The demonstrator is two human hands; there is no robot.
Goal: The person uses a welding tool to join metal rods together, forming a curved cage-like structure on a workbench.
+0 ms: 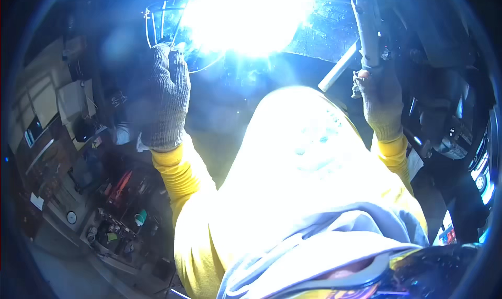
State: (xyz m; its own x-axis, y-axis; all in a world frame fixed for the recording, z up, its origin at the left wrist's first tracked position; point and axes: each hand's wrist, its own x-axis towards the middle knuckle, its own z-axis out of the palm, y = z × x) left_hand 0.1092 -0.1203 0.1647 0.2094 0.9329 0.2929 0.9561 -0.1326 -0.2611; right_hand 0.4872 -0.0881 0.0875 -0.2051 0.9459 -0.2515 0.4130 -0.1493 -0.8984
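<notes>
A glaring white-blue welding arc (251, 16) fills the top middle and washes out whatever lies behind it. To its left, my left hand (170, 95), in a grey knitted glove, is closed at the lower end of a frame of thin bent metal rods (162, 24). The exact grip is partly lost in shade and glare. On the right, my right hand (381, 100), also gloved, is wrapped round the lower end of a long pale grey tool (367, 27) that points upward. A pale straight bar (340, 66) slants beside that tool.
A dark flat metal surface (324, 37) shows right of the glare. At the lower left stands a cluttered shelf or bin (112, 236) with small items and a green-white cup (140, 217). Dark machinery (449, 142) sits at the right, and a vehicle (481, 181) shows beyond it.
</notes>
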